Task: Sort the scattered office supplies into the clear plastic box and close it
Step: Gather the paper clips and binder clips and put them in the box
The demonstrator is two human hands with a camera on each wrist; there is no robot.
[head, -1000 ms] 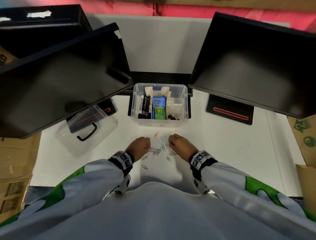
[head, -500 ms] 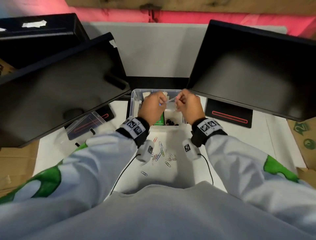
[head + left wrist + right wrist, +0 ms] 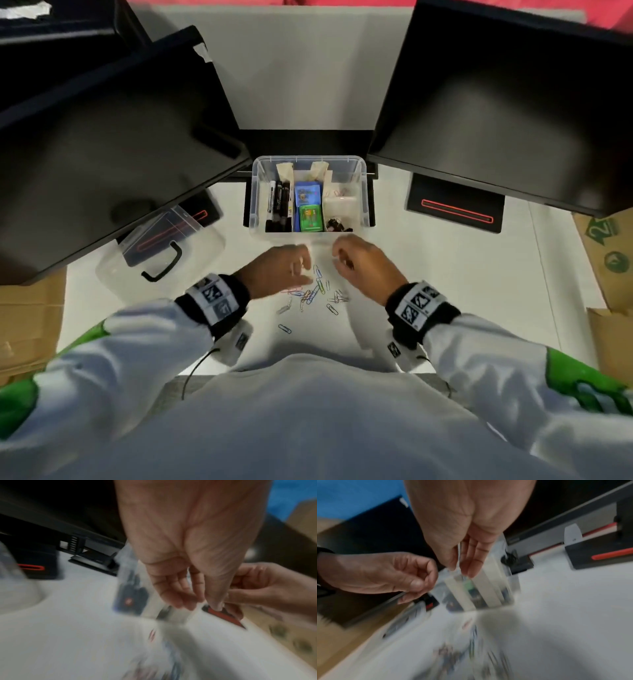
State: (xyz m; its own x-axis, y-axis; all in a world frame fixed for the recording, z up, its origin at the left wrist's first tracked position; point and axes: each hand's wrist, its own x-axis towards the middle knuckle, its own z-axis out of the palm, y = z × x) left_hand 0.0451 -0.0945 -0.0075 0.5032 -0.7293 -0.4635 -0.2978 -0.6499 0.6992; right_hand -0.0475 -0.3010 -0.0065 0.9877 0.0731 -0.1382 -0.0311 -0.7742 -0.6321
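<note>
We see the clear plastic box (image 3: 310, 197) standing open on the white tabletop (image 3: 445, 274), between two black monitors. Inside it: black markers (image 3: 279, 205) in the left compartment, a blue packet (image 3: 307, 193) and a green packet (image 3: 311, 217) in the middle, black binder clips (image 3: 337, 224) at the right front. Coloured paper clips (image 3: 313, 294) lie scattered on the tabletop just in front of the box. Our left hand (image 3: 277, 270) and right hand (image 3: 363, 267) hover above the clips, fingers loosely curled and hanging downward; the wrist views are blurred, and nothing shows in either grasp. The clear lid with a black handle (image 3: 161, 257) lies to the left, apart from the box.
</note>
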